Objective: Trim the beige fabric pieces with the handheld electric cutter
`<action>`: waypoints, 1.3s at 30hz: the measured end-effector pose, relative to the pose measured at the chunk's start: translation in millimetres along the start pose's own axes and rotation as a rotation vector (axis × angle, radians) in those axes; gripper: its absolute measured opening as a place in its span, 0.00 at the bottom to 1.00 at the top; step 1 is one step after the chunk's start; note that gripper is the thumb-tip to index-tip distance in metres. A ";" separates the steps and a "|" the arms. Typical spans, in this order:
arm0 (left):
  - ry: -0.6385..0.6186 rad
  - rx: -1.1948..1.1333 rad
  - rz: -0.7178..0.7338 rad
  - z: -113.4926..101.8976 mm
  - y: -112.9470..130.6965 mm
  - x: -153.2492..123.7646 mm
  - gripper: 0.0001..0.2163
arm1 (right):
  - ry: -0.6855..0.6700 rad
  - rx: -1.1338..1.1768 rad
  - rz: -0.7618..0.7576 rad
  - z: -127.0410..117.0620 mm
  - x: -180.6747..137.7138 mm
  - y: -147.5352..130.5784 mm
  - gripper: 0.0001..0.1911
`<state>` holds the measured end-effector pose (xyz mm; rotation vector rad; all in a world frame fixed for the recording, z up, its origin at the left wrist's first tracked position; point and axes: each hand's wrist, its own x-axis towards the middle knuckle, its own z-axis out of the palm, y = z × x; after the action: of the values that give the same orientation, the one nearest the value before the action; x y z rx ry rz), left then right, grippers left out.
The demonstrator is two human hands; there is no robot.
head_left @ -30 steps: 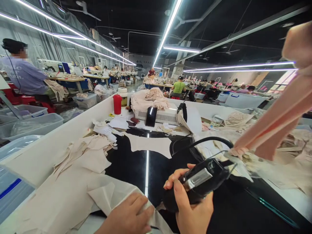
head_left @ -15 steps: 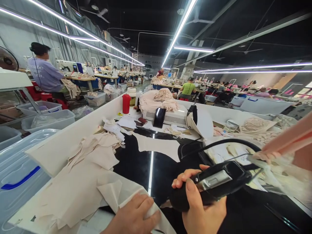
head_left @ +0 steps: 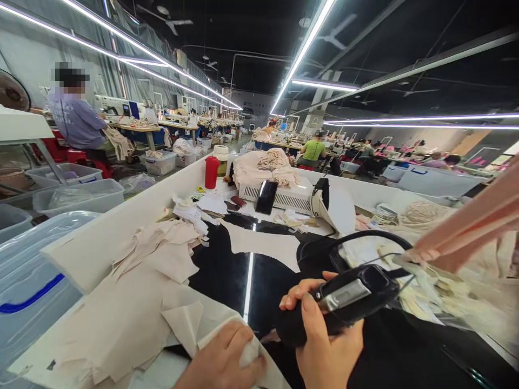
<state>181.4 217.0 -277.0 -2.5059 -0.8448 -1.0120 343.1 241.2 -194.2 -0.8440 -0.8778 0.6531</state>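
My right hand (head_left: pixel 320 335) is wrapped around the handle of a black corded hand tool (head_left: pixel 344 300) with a silver plate on top, held just above the glossy black table (head_left: pixel 221 275). Its cable (head_left: pixel 357 237) loops up behind it. My left hand (head_left: pixel 223 364) presses down with curled fingers on a cream fabric piece (head_left: pixel 194 324) at the near edge. A pink fabric strip (head_left: pixel 466 232) hangs in from the right, its end close to the tool's tip.
Cream fabric offcuts (head_left: pixel 154 259) pile along the white left wall (head_left: pixel 101 237). A red cup (head_left: pixel 211 172), a white box with fabric (head_left: pixel 279 194) and a phone (head_left: pixel 266 196) stand at the far end. Clear bins (head_left: pixel 32 281) sit left. People work at sewing stations behind.
The view has swung left and down a little. The pink strip has dropped lower at the right. My left hand has gathered the cream fabric more tightly; the tool stays held.
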 end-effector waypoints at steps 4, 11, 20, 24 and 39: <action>-0.047 0.006 0.027 -5.7 -3.3 3.5 0.11 | -0.022 0.040 -0.004 5.5 0.9 1.4 0.21; -0.001 0.018 0.063 -7.4 -6.7 6.4 0.16 | 0.038 0.002 0.047 26.1 -6.6 -5.0 0.19; -0.075 -0.084 0.057 -10.1 -12.2 2.0 0.14 | 0.039 0.032 0.074 17.8 -0.5 -12.3 0.23; -0.125 -0.136 0.078 -11.9 -14.7 -0.7 0.14 | 0.034 0.026 0.084 9.9 -1.4 -15.2 0.23; -0.141 -0.047 0.135 -12.1 -16.6 6.3 0.18 | -0.009 0.032 0.045 16.2 -7.9 -7.2 0.19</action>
<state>168.3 226.8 -263.0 -2.6591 -0.6854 -0.8292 326.4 237.2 -185.2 -0.8344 -0.8559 0.7093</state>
